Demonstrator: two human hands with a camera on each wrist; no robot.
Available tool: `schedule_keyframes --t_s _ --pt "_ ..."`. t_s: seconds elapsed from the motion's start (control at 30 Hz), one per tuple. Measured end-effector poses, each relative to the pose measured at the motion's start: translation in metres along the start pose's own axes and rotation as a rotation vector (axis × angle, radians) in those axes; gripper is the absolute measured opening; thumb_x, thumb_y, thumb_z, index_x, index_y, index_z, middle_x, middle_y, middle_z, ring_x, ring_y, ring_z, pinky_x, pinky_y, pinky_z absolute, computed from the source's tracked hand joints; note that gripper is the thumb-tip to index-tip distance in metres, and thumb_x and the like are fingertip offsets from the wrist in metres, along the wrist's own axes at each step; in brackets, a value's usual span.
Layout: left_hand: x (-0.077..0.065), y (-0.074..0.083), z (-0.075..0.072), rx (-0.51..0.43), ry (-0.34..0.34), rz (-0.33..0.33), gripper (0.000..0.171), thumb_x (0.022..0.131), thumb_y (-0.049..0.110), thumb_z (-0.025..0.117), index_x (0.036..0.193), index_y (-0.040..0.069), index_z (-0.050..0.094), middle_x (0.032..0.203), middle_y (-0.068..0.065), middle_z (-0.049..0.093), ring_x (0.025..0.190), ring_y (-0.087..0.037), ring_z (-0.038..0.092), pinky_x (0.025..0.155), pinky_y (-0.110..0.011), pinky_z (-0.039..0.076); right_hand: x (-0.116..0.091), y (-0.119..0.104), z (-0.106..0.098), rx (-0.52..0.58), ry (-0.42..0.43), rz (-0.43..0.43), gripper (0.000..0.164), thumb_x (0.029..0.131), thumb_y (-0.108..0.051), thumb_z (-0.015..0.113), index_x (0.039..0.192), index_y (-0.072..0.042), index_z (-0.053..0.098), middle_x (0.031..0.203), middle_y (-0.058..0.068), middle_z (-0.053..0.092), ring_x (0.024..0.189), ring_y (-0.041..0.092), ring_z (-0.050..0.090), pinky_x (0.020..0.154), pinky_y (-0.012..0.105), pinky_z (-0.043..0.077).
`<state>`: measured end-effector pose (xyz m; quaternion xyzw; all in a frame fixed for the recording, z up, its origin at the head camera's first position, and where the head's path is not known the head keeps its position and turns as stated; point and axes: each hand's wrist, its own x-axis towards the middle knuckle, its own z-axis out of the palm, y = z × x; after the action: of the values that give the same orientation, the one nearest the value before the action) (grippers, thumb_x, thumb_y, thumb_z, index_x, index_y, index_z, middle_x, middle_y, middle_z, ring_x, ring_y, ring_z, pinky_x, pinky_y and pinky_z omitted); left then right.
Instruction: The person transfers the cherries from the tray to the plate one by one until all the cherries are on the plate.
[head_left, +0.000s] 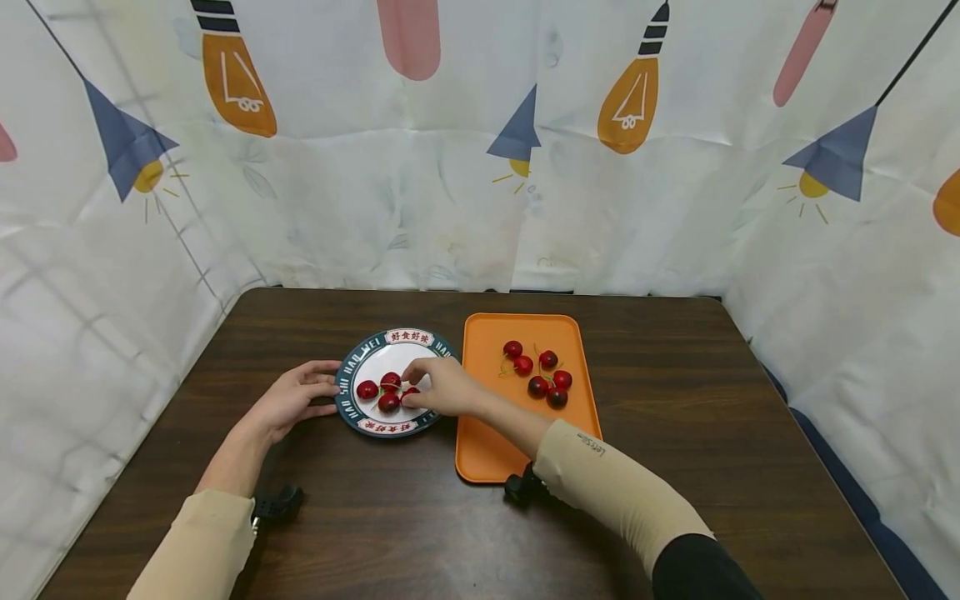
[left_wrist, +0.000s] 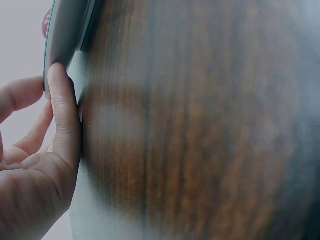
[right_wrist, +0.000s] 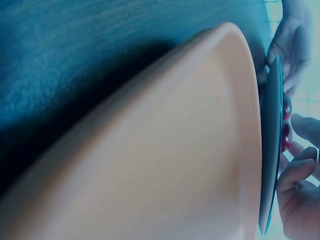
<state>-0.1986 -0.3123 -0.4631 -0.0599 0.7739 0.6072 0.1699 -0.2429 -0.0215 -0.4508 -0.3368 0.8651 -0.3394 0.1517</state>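
A round plate [head_left: 408, 427] with a white middle and a dark teal, lettered rim lies left of the table's centre. My left hand [head_left: 300, 393] holds its left edge; in the left wrist view one finger [left_wrist: 65, 115] reaches beneath the rim. Several dark red cherries [head_left: 367, 390] are grouped on the plate. Over the plate's right side, my right hand [head_left: 444, 387] has thumb and finger around a cherry [head_left: 410, 392] there, partly hidden by the fingers. Beside the plate, an orange tray [head_left: 487, 454] carries more cherries [head_left: 537, 386], some with stems.
The dark wooden table [head_left: 675, 400] extends beyond the tray to the right and in front. Patterned white curtains [head_left: 337, 192] surround its back and sides. My right forearm [head_left: 517, 425] crosses above the tray.
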Motion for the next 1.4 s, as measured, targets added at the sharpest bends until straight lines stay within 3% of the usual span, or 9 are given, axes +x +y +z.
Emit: schedule_keyframes --t_s 0.53,0.8,0.97,1.17,1.4 --pt "0.001 0.0 -0.001 0.006 -0.001 -0.01 0.06 0.107 0.016 0.055 0.158 0.0 0.028 0.135 -0.025 0.047 0.105 -0.02 0.061 0.09 -0.034 0.059 -0.011 0.009 -0.011 0.05 0.032 -0.023 0.037 0.093 -0.025 0.078 0.126 -0.011 0.066 0.117 0.002 0.068 0.106 0.015 0.059 0.091 0.024 0.051" --pt "0.002 0.002 0.0 0.008 -0.003 -0.008 0.059 0.107 0.015 0.055 0.158 0.0 0.028 0.136 -0.026 0.046 0.106 -0.021 0.06 0.091 -0.034 0.058 -0.028 0.011 -0.026 0.078 0.02 -0.03 0.037 0.095 -0.021 0.075 0.128 -0.006 0.066 0.12 0.007 0.067 0.11 0.023 0.061 0.09 0.025 0.051" --pt "0.001 0.003 0.0 0.009 -0.003 -0.003 0.06 0.107 0.015 0.055 0.158 -0.001 0.028 0.135 -0.026 0.046 0.105 -0.021 0.061 0.09 -0.034 0.059 -0.041 0.015 -0.038 0.133 0.031 -0.025 0.038 0.096 -0.02 0.073 0.129 -0.004 0.064 0.123 0.011 0.066 0.108 0.03 0.06 0.088 0.032 0.054" --pt "0.002 0.004 0.0 0.004 0.0 0.0 0.06 0.106 0.014 0.056 0.158 -0.002 0.028 0.134 -0.025 0.046 0.103 -0.02 0.061 0.089 -0.034 0.059 -0.054 0.026 -0.046 0.163 0.064 0.006 0.039 0.095 -0.022 0.075 0.128 -0.004 0.065 0.122 0.01 0.066 0.113 0.03 0.059 0.098 0.04 0.052" --pt "0.005 0.0 -0.001 -0.002 -0.009 -0.006 0.061 0.107 0.013 0.054 0.158 -0.003 0.026 0.135 -0.026 0.046 0.101 -0.018 0.061 0.088 -0.034 0.06 -0.067 0.035 -0.051 0.16 0.11 0.044 0.035 0.095 -0.021 0.075 0.126 -0.008 0.067 0.116 0.002 0.067 0.094 0.024 0.061 0.09 0.036 0.054"
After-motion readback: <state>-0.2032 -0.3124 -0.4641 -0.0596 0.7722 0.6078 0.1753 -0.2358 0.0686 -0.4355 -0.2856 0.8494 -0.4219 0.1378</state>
